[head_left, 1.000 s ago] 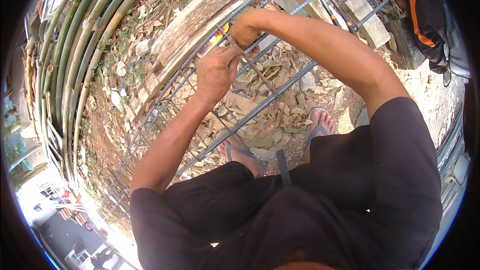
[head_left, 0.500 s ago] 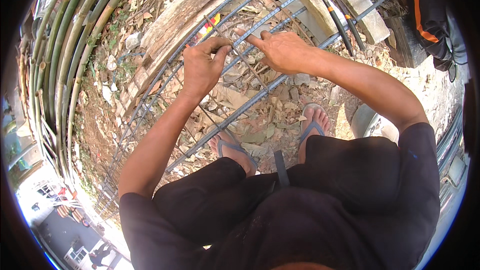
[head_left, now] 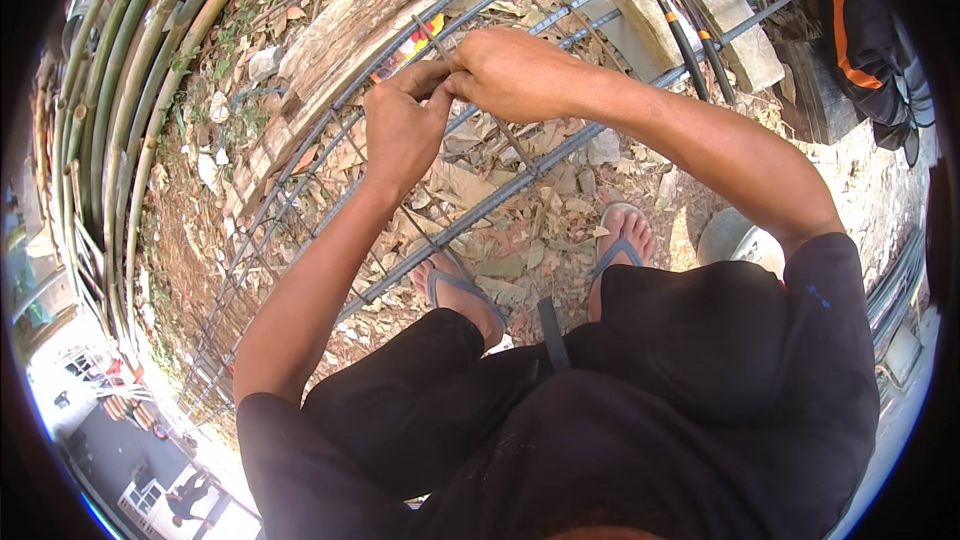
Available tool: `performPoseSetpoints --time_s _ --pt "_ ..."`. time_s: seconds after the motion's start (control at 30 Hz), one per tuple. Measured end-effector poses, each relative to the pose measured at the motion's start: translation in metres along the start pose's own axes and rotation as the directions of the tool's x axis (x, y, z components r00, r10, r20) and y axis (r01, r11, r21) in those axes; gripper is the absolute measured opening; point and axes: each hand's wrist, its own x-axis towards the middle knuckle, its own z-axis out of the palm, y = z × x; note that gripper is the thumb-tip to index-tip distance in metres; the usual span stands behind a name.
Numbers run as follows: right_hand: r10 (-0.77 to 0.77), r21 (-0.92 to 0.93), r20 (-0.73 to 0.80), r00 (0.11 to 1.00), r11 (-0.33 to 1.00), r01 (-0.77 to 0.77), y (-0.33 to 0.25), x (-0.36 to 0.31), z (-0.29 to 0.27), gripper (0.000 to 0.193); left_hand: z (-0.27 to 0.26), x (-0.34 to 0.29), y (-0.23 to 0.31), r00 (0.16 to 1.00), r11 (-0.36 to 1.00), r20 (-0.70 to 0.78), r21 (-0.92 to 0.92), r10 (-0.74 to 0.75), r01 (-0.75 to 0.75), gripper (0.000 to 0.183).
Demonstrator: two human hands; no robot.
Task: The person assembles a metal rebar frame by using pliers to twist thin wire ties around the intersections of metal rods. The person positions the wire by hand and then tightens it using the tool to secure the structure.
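Both my hands meet over a cage of steel reinforcing bars (head_left: 480,213) that runs slantwise over the ground in front of me. My left hand (head_left: 405,130) is closed in a pinch at a thin cross bar (head_left: 514,144). Against its fingertips, my right hand (head_left: 510,75) is closed too, with its fingers bent around the same spot. Whatever the fingertips pinch is hidden or too small to name. Long-handled pincers (head_left: 683,40) with black and orange grips lie across the cage's far right end, away from both hands.
A rough timber plank (head_left: 345,40) lies beyond the cage. Wood (head_left: 625,0) and a concrete block (head_left: 738,32) sit at its right end. Bamboo poles (head_left: 110,140) are heaped at left. Dry leaves cover the ground around my sandalled feet (head_left: 455,295). Another person's dark clothing (head_left: 850,30) shows at upper right.
My right hand has moved left from the bars, its extended fingers now bent in against my left fingertips. The left hand keeps its pinch at nearly the same place.
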Motion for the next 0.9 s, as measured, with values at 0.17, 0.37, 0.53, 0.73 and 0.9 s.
performPoseSetpoints --time_s 0.17,0.37,0.53,0.73,0.9 --pt "-0.108 -0.094 0.022 0.994 0.99 0.11 0.014 0.004 -0.026 0.035 -0.002 -0.011 0.007 0.996 0.997 0.043 0.024 0.074 -0.075 0.031" --pt "-0.286 -0.131 -0.187 0.94 0.955 0.265 0.033 0.016 -0.012 0.019 -0.001 -0.003 0.007 1.0 0.997 -0.025 0.074 0.017 -0.015 0.015" --pt "-0.38 -0.314 -0.284 0.88 0.905 0.289 0.044 0.009 0.018 0.013 0.0 0.005 -0.005 0.999 1.0 -0.041 0.002 0.008 -0.008 0.015" --pt "-0.629 -0.638 -0.241 0.739 0.676 0.368 0.036 -0.009 0.024 0.014 -0.008 0.043 -0.02 0.955 0.91 0.049 0.294 0.292 -0.293 0.037" --pt "-0.679 -0.791 0.116 0.725 0.378 0.48 0.019 0.0 0.006 0.016 -0.028 0.107 -0.003 0.745 0.619 0.484 0.427 0.459 -0.659 0.031"
